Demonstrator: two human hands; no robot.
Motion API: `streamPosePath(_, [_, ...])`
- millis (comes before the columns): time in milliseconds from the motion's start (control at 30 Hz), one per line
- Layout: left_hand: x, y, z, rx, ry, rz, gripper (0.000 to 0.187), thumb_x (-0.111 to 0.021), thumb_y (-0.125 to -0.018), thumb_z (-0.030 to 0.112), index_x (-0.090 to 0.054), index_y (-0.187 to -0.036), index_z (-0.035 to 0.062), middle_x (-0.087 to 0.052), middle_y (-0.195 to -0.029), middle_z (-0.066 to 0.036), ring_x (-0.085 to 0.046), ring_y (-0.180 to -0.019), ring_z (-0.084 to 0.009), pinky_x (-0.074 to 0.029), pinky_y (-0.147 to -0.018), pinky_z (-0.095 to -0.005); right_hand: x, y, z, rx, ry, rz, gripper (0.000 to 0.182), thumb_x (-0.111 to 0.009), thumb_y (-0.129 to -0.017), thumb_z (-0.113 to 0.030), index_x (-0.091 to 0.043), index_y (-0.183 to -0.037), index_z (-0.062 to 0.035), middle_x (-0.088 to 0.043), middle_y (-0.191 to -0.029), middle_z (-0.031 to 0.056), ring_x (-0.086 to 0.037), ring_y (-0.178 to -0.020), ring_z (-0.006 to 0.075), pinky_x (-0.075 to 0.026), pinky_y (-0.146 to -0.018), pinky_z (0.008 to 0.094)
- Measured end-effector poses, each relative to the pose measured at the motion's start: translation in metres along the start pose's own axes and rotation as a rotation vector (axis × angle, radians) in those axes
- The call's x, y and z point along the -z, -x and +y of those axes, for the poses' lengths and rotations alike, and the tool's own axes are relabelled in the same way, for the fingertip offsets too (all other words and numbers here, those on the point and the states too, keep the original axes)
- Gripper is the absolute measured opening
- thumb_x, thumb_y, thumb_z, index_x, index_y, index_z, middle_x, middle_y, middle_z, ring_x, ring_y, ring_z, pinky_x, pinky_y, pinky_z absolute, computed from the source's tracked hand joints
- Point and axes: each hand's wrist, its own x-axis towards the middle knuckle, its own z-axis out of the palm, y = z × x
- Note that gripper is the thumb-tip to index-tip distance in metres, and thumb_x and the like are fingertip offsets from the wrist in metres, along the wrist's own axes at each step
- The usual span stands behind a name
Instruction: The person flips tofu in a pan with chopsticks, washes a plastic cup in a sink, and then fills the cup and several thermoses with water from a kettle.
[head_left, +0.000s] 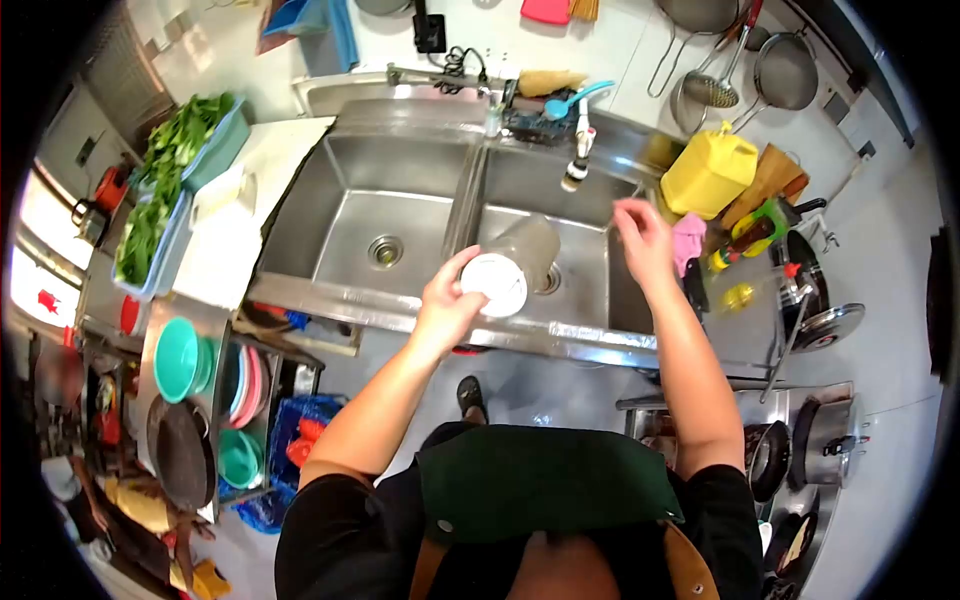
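My left hand (447, 296) grips a cloudy plastic container (522, 255) by its white-lidded end, holding it tipped on its side over the right basin of a steel double sink (400, 170). My right hand (643, 240) hovers with fingers spread over the right basin's right edge, below and to the right of the tap (580, 150), and holds nothing. I wear a dark green apron (540, 480).
A yellow jug (708, 172), bottles and a pink cloth (688, 240) stand right of the sink. Strainers (785, 70) hang on the wall. Greens in trays (165, 180) lie left, with teal bowls (182, 358) on a rack below. Pans (765, 460) sit at lower right.
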Motion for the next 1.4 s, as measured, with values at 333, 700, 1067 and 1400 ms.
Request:
streamPosePath(333, [-0.04,-0.213,-0.133,0.404,-0.28,-0.155,0.042,-0.052,-0.074,0.021,-0.046,-0.116,0.0174,-0.052,-0.061,-0.004,-0.049,-0.051,-0.0124,-0.039,-0.042,-0.0281,-0.073,-0.17,0.125,-0.376,0.516,0.0,0.046,-0.055,-0.075,-0.033,-0.049,-0.11,-0.0035,-0.054,-0.102,0.0179,-0.053,-0.091,0.032,-0.041,-0.081,0.0344])
streamPosePath(700, [-0.076,-0.276,-0.194,0.663,-0.238,-0.065,0.05,-0.048,-0.081,0.027,-0.028,-0.127,0.027,-0.05,-0.067,0.0,-0.046,-0.059,-0.0115,-0.04,-0.049,-0.0294,-0.029,-0.128,0.203,-0.338,0.0,-0.016,0.041,-0.054,-0.08,-0.013,-0.041,-0.118,-0.0009,-0.055,-0.104,0.0128,-0.053,-0.093,0.0126,-0.042,-0.078,0.0227])
streamPosePath(1067, [-0.058,-0.293,-0.283,-0.081,-0.605,-0.208,0.048,-0.04,-0.082,0.011,-0.028,-0.129,0.0174,-0.048,-0.069,-0.002,-0.044,-0.054,-0.0113,-0.039,-0.044,-0.0256,-0.125,-0.078,0.301,-0.584,0.455,-0.102,0.025,-0.046,-0.077,-0.017,-0.051,-0.096,-0.001,-0.055,-0.091,0.0197,-0.054,-0.081,0.0317,-0.042,-0.072,0.0411])
streamPosePath(1400, [-0.102,-0.277,-0.175,0.204,-0.891,-0.072,0.048,-0.045,-0.081,0.007,-0.028,-0.126,0.0052,-0.054,-0.092,-0.02,-0.054,-0.078,-0.0292,-0.043,-0.07,-0.0332,-0.112,-0.095,0.221,-0.718,0.477,-0.053,0.044,-0.056,-0.07,-0.036,-0.053,-0.099,-0.0031,-0.05,-0.105,0.0192,-0.047,-0.099,0.0347,-0.038,-0.084,0.0389])
